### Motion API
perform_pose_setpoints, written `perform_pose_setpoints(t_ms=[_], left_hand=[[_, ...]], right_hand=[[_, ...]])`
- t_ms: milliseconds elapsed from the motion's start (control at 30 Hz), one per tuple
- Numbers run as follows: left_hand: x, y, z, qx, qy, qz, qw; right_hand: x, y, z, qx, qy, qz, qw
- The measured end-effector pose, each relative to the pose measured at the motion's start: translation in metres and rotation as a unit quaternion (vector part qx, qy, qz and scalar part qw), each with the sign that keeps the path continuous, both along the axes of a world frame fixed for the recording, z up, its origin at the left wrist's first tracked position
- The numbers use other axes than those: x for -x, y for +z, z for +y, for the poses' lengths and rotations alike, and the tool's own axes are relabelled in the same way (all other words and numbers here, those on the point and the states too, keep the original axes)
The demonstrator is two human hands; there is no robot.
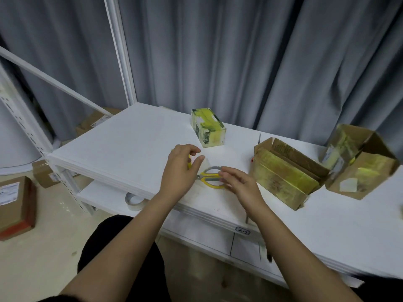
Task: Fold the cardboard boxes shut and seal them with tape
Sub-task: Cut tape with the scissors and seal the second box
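My left hand (178, 171) curls its fingers round a translucent tape roll (204, 165) with a yellow part, just above the white table (130, 144). Yellow and grey scissors (212, 177) lie on the table between my hands. My right hand (239, 186) hovers at the scissors' handles with loosely bent fingers, and whether it touches them is unclear. A small box (208, 129) wrapped in yellow tape stands shut behind my hands. To the right, a cardboard box (285, 173) has its flaps up, and a second open box (359, 164) stands tilted beyond it.
Another tape roll (134, 201) lies on the lower shelf at the left. Several labelled cardboard boxes (15, 205) sit on the floor at the left. A white rack post (118, 51) and grey curtains stand behind the table.
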State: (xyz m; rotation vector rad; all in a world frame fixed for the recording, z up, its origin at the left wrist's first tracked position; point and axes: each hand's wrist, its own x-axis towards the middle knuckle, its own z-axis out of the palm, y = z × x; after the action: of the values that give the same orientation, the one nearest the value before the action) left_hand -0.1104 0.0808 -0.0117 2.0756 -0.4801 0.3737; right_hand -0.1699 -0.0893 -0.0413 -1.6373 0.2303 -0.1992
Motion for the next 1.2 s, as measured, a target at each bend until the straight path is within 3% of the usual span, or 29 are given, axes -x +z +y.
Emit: perform_pose_setpoints(t_ms=[100,333,767,967,1067,1200], left_hand=[[0.013,0.019,-0.014,-0.009,-0.025,-0.044,0.999],[0.031,0.044,-0.041,-0.016,-0.039,-0.138,0.990],[0.047,0.066,-0.078,-0.022,-0.044,-0.217,0.975],[0.053,0.066,-0.092,-0.071,-0.057,-0.275,0.957],[0.056,0.070,-0.097,-0.091,-0.061,-0.304,0.946],[0.059,0.072,-0.099,-0.116,-0.063,-0.341,0.931]], right_hand=[[0.014,0.017,0.001,-0.198,0.109,0.026,0.974],[0.041,0.031,-0.005,-0.364,0.106,-0.035,0.925],[0.076,0.041,-0.050,-0.441,-0.020,-0.036,0.897],[0.086,0.047,-0.056,-0.407,-0.006,0.032,0.913],[0.091,0.045,-0.052,-0.433,0.031,0.068,0.898],[0.092,0.051,-0.051,-0.481,0.007,0.041,0.876]])
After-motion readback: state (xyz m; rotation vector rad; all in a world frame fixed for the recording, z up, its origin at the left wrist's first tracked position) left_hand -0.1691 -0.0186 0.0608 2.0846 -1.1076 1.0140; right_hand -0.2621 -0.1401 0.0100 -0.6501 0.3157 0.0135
